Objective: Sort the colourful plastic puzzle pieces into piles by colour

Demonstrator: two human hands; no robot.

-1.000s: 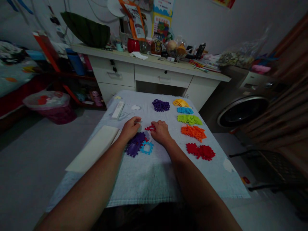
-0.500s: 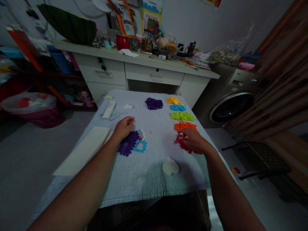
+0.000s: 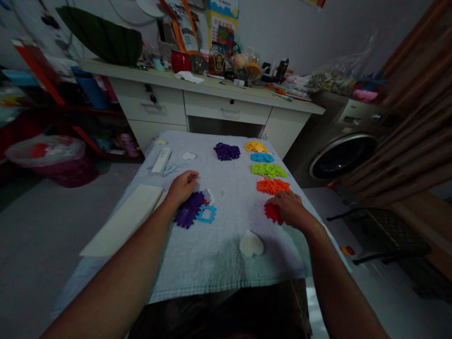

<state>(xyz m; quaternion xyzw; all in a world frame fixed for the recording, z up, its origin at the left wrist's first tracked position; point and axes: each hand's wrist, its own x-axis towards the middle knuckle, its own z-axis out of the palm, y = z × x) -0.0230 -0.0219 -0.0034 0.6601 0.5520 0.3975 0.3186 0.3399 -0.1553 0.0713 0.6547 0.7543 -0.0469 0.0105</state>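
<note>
My left hand point(image 3: 183, 189) hovers just above the purple interlocking plastic pieces point(image 3: 189, 212) at the left middle of the table. Its fingers are curled together, and what they may hold is too small to see. Against those purple pieces lies a light-blue toothed frame piece point(image 3: 206, 214), with a bit of red beside it. On the right, my right hand point(image 3: 288, 207) has its fingers bent down at the upper edge of the red interlocking pieces point(image 3: 273, 213), gripping there. The hand hides part of the red. Just beyond it is an orange pile point(image 3: 271, 186).
Green point(image 3: 269, 170), blue point(image 3: 262, 157) and yellow point(image 3: 256, 146) piles line the right side. A purple pile point(image 3: 227, 151) sits far centre. At left are a white power strip point(image 3: 161, 161) and a pale board point(image 3: 123, 221). A drawer desk point(image 3: 208, 96) stands behind.
My right hand has moved slightly right and closer in over the red pieces; the holed red piece seen before no longer shows. My left hand keeps its place.
</note>
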